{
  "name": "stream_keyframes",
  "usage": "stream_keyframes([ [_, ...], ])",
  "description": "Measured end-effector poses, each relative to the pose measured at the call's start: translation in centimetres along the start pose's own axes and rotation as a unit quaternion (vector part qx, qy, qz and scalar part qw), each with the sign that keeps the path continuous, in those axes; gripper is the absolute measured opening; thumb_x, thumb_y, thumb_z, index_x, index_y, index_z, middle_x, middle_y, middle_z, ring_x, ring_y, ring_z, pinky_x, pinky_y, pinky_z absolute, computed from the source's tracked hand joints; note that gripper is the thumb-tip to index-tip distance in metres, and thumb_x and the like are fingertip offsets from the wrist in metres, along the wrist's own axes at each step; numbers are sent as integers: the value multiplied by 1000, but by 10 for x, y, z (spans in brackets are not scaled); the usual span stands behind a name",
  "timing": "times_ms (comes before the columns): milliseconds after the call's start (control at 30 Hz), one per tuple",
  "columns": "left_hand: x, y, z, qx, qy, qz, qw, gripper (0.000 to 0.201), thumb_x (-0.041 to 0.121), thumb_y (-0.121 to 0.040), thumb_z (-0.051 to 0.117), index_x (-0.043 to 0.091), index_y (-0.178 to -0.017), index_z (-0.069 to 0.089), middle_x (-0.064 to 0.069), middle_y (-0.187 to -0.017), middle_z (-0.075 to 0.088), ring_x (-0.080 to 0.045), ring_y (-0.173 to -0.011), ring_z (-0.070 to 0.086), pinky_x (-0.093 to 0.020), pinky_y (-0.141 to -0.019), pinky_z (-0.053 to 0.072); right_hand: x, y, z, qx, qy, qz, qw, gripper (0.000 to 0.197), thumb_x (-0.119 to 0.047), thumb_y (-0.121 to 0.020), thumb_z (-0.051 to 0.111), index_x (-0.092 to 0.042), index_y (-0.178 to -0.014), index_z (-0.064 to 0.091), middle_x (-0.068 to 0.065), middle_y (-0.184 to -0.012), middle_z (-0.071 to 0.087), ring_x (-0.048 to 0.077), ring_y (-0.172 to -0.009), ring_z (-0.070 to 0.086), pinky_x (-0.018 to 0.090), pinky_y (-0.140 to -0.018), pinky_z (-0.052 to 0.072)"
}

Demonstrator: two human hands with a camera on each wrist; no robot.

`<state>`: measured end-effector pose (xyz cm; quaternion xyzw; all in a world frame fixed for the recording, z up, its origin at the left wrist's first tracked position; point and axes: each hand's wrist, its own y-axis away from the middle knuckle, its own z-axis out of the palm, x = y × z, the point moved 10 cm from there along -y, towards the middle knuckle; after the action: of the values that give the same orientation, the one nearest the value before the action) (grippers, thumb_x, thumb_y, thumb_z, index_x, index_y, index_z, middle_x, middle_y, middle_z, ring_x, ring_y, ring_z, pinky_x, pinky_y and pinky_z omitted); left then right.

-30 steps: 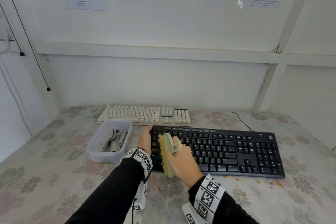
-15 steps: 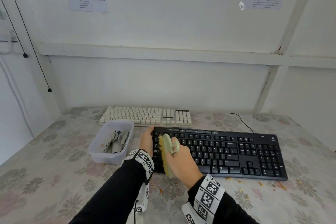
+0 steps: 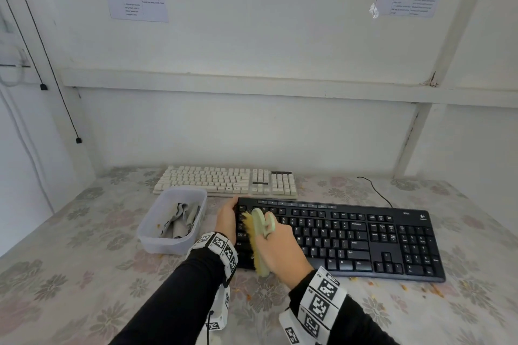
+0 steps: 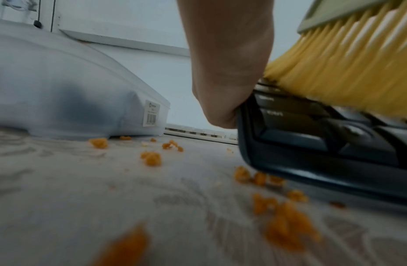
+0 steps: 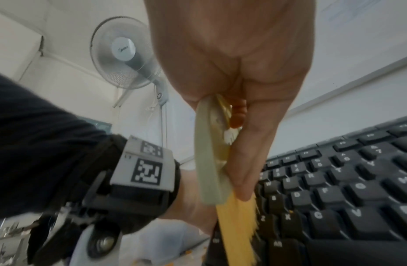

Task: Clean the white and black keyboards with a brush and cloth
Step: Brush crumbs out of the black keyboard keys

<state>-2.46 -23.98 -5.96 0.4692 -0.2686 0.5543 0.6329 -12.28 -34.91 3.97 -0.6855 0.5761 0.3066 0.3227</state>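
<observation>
The black keyboard (image 3: 350, 238) lies across the table's front, and the white keyboard (image 3: 224, 182) lies behind it near the wall. My left hand (image 3: 228, 218) holds the black keyboard's left end, thumb at its top left corner. My right hand (image 3: 280, 246) grips a pale green brush (image 3: 259, 235), whose yellow bristles press on the leftmost keys. In the left wrist view the bristles (image 4: 345, 63) bend over the black keyboard (image 4: 311, 144) beside my left hand (image 4: 225, 72). In the right wrist view my right hand (image 5: 232, 54) is clasped round the brush (image 5: 209, 162). A grey cloth (image 3: 179, 218) lies in the tub.
A clear plastic tub (image 3: 151, 235) stands left of the black keyboard, close to my left wrist. Orange crumbs (image 4: 152, 158) are scattered on the flowered tablecloth (image 3: 70, 274) by the keyboard's left and front edges. The black keyboard's cable (image 3: 375, 187) runs toward the back wall.
Both hands stay at the black keyboard's left end with the brush on the same keys. Only the head view has shifted a little.
</observation>
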Motion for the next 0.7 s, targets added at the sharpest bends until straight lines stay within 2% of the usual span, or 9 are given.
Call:
stream_keyframes([
  [67, -2, 1, 1, 0, 8, -8, 1000, 38, 34, -99, 42, 9, -87, 67, -7, -68, 69, -23, -66, 63, -30, -62, 48, -3, -3, -7, 17, -6, -1, 1000, 24, -20, -95, 43, -28, -74, 34, 1, -70, 49, 7, -49, 42, 15, -43, 33],
  [133, -3, 3, 1, -2, 10, -18, 1000, 39, 36, -99, 42, 10, -84, 68, -8, -70, 66, -23, -65, 61, -30, -62, 49, -13, -7, -17, 50, -44, -29, 997, 10, -15, -94, 44, -22, -86, 44, 3, -74, 53, 10, -53, 48, 16, -45, 37],
  [200, -4, 4, 2, -11, 12, -19, 1000, 40, 35, -99, 41, 10, -84, 69, -9, -73, 66, -24, -66, 62, -32, -64, 50, -19, -9, -19, 67, -43, -58, 995, 4, -13, -93, 44, -16, -95, 45, 8, -85, 57, 13, -62, 50, 19, -50, 40],
  [300, -2, 4, 0, -5, 8, -12, 1000, 40, 34, -99, 41, 9, -86, 69, -10, -75, 68, -23, -69, 64, -31, -65, 50, -14, -8, -7, 24, -14, -61, 998, 23, -12, -93, 44, -28, -79, 35, 3, -78, 50, 11, -58, 43, 18, -48, 35],
  [433, -4, 5, -1, 1, 8, -17, 1000, 41, 38, -97, 45, 7, -89, 70, -12, -77, 70, -27, -73, 65, -35, -74, 52, -3, 6, -4, -22, 5, -34, 999, 25, -14, -92, 42, -26, -73, 32, -2, -62, 43, 9, -47, 36, 17, -43, 30],
  [533, -3, 3, -5, 18, 8, -10, 1000, 39, 38, -96, 46, 9, -91, 71, -14, -85, 70, -29, -76, 66, -39, -82, 51, 2, 8, -10, -15, 7, -18, 1000, 30, -13, -90, 43, -27, -67, 29, -3, -60, 41, 9, -46, 35, 17, -43, 29],
  [600, -5, 5, -4, 14, 8, -21, 1000, 40, 40, -95, 46, 11, -85, 71, -12, -79, 69, -27, -71, 65, -37, -75, 51, -3, 6, -17, 11, -19, -30, 999, 28, -11, -90, 44, -26, -70, 32, -2, -62, 43, 8, -47, 37, 15, -43, 31],
  [700, -7, 4, 0, -7, 6, -22, 1000, 41, 40, -96, 44, 13, -79, 69, -7, -69, 66, -23, -63, 63, -32, -64, 50, -11, 5, -21, 51, -21, -76, 996, 34, -10, -92, 44, -30, -71, 27, -3, -68, 42, 7, -54, 37, 14, -45, 32],
])
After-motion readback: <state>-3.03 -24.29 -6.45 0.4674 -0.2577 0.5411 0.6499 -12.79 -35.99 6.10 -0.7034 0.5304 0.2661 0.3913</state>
